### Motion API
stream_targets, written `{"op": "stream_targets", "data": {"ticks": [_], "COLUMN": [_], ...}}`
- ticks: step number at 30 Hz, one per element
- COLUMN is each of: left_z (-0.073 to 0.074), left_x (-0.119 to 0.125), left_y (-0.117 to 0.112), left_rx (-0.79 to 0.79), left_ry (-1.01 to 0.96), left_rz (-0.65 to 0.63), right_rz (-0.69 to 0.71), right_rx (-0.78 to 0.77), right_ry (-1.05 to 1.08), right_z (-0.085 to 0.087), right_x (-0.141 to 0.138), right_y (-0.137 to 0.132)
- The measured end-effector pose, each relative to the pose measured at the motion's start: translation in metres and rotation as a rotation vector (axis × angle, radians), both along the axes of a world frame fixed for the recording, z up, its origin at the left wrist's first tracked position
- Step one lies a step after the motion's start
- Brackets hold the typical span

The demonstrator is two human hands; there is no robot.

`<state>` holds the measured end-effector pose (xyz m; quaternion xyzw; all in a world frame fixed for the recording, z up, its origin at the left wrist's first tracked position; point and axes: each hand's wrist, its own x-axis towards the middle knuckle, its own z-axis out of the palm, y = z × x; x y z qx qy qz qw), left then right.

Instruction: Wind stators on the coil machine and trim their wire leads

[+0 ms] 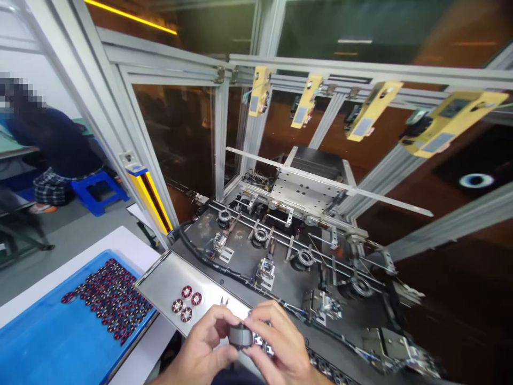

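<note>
Between my two hands is a short grey metal cylinder (pixel 240 337) with darker ends, seen side-on, perhaps a motor stator. My left hand (pixel 208 342) grips its left side with thumb and fingers. Closed around the right side is my right hand (pixel 280 342). Small shiny metal parts (pixel 262 345) show just behind my right fingers, partly hidden. On the metal tray (pixel 160 283) left of my hands lie several round red-and-black wound parts (pixel 186 302). Two pointed metal tips (pixel 224 302) stick out beyond my left fingers; the rest of that tool is hidden.
A blue tray (pixel 48 337) at left holds many red-and-black rings (pixel 116 299). Ahead is a machine bed (pixel 244 251) with clamps, rods and ring fixtures (pixel 304 258). Yellow units (pixel 308 101) hang from its frame. A person (pixel 56 139) sits far left by a blue stool (pixel 100 190).
</note>
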<state>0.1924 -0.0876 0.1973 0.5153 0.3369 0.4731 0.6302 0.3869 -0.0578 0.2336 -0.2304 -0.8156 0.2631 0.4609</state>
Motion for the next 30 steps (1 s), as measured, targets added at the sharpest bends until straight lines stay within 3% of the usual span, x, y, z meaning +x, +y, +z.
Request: {"op": "stream_targets", "data": {"ticks": [3, 7, 10, 12, 15, 19, 21, 23, 26, 30], "left_z": [0.0, 0.016, 0.025, 0.024, 0.015, -0.008, -0.026, -0.049, -0.09, -0.138], "left_x": [-0.002, -0.016, -0.018, -0.015, -0.006, -0.003, -0.004, -0.003, 0.012, 0.036], "left_y": [-0.004, 0.003, 0.012, 0.014, 0.013, 0.014, 0.019, 0.027, 0.037, 0.042], "left_rx": [0.061, 0.463, 0.711, 0.75, 0.675, 0.571, 0.512, 0.481, 0.537, 0.623], "left_ry": [0.096, 0.496, 0.572, 0.554, 0.478, 0.415, 0.523, 0.733, 0.976, 1.094], "left_rz": [0.097, 0.148, 0.122, 0.068, 0.021, 0.067, 0.092, 0.09, -0.01, -0.141], "right_rz": [0.042, 0.155, 0.242, 0.338, 0.497, 0.622, 0.516, 0.283, 0.007, -0.146], "right_rx": [-0.108, -0.471, -0.699, -0.804, -0.891, -0.865, -0.763, -0.589, -0.473, -0.416], "right_ry": [0.012, -0.113, -0.09, -0.064, -0.084, -0.15, -0.274, -0.44, -0.514, -0.611], "right_z": [0.009, 0.03, 0.033, 0.029, 0.023, 0.025, 0.027, 0.022, -0.002, -0.049], "right_x": [0.007, 0.014, 0.015, 0.014, 0.014, 0.02, 0.027, 0.037, 0.051, 0.059], "right_y": [-0.003, 0.007, 0.022, 0.03, 0.034, 0.041, 0.061, 0.098, 0.17, 0.242]}}
